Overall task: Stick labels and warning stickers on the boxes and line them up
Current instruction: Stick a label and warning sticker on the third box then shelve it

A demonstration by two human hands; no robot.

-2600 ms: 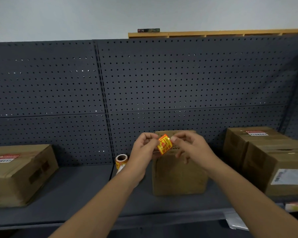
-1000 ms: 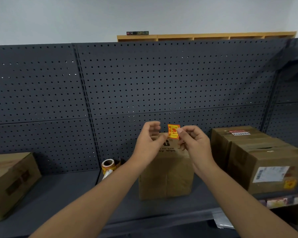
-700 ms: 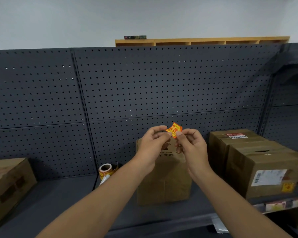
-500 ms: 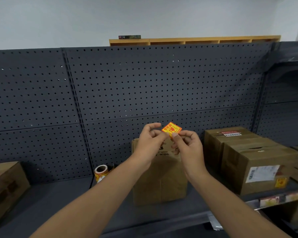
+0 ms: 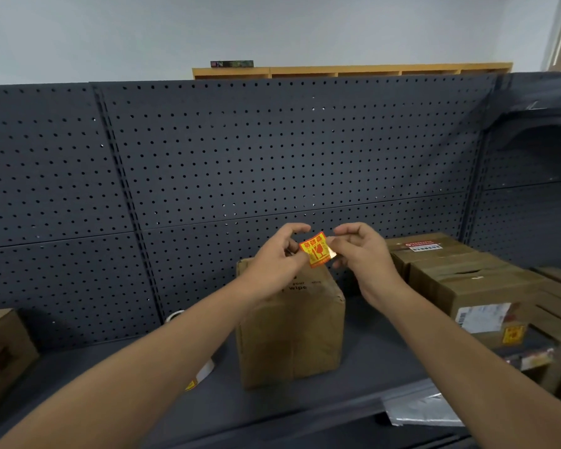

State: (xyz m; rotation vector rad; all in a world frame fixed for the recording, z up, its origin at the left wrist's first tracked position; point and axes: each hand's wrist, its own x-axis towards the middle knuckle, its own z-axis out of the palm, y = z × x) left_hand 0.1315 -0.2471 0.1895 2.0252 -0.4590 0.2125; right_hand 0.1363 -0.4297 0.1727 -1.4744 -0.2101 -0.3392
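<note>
A small yellow-and-red warning sticker (image 5: 315,253) is held in the air between both hands, above the top of a tall brown cardboard box (image 5: 292,332) standing on the dark shelf. My left hand (image 5: 279,254) pinches the sticker's left edge. My right hand (image 5: 357,251) pinches its right edge, where a shiny backing corner shows. A sticker roll (image 5: 199,372) lies on the shelf left of the box, mostly hidden behind my left forearm.
Labelled cardboard boxes (image 5: 467,286) stand in a row at the right; another box (image 5: 4,348) sits at the far left. A grey pegboard (image 5: 272,157) backs the shelf (image 5: 110,377). A plastic sheet (image 5: 418,409) hangs over the front edge.
The view has swung right and downward a little. Both hands have kept the sticker between them and turned it so its printed face shows; the right fingers have shifted to its right edge.
</note>
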